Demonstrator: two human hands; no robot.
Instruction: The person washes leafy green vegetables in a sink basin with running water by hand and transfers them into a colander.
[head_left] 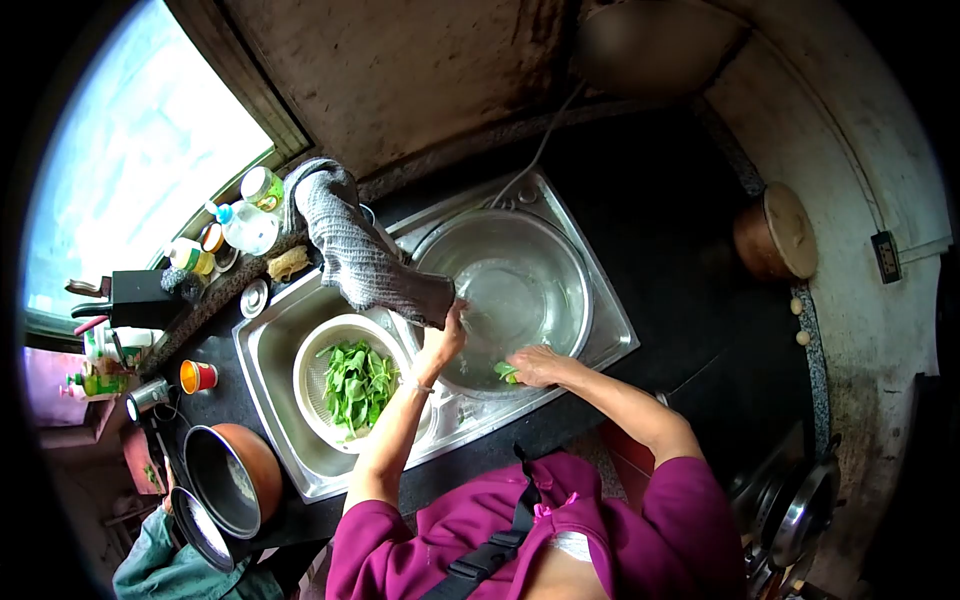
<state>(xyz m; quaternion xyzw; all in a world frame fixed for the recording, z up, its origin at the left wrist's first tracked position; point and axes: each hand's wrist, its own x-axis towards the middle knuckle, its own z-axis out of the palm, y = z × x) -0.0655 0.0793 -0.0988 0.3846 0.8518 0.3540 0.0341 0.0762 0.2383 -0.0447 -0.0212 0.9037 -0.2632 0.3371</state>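
My right hand [537,366] is low inside the large metal basin [578,310], its fingers closed around a small bit of green leaves [506,372]. The basin holds clear water with a few small bits in it. At the basin's left side, my left hand [446,337] is up against the lower end of a grey knitted cloth [350,250]. Its fingertips are partly hidden there, so I cannot tell whether it grips anything. Left of that hand, a white colander [303,372] with leafy greens [357,388] sits in the left bowl of the steel sink [268,345].
Bottles [248,228] and jars line the window ledge beside a black knife block [145,299]. On the left counter are a red-yellow cup [198,377] and a brown pot [258,470]. Another person's green sleeve [185,565] shows lower left. A lidded crock [775,235] stands right.
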